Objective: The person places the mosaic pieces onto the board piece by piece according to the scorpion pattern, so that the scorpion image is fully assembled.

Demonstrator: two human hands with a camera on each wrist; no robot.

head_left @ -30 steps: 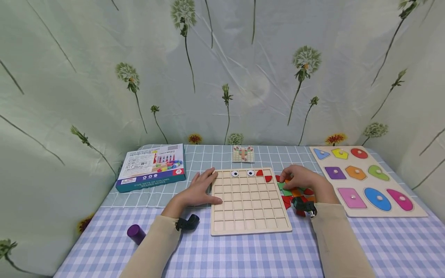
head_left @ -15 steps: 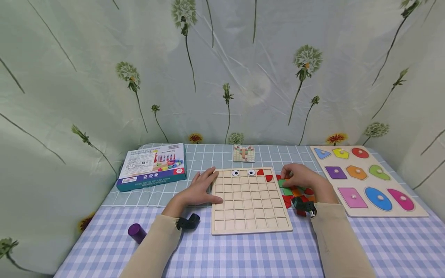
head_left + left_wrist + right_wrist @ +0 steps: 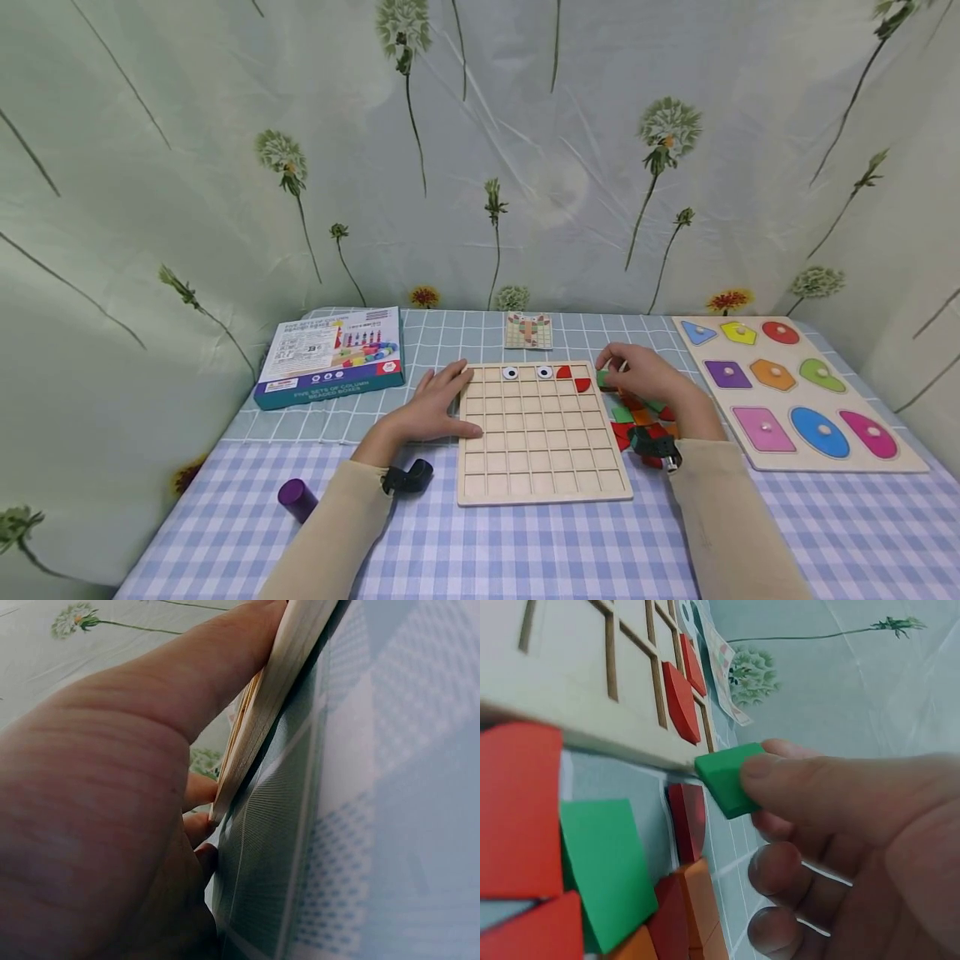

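My left hand rests along the left edge of a wooden grid board, its thumb on the board's face and fingertips at the upper left edge. Between thumb and fingers my right hand pinches a green square tile, held beside the board's upper right corner. Two round eye tiles and two red quarter-circle tiles sit in cells near the board's top. Below the right hand lies a pile of loose red, orange and green tiles, among them another green tile.
A small pattern card lies behind the board. To the right is a knobbed shape puzzle. A boxed bead set stands at the back left, and a purple cylinder is by the left forearm.
My right hand has lifted a green tile off the pile and drawn it slightly up and left towards the board's corner. The left hand keeps its place on the board.
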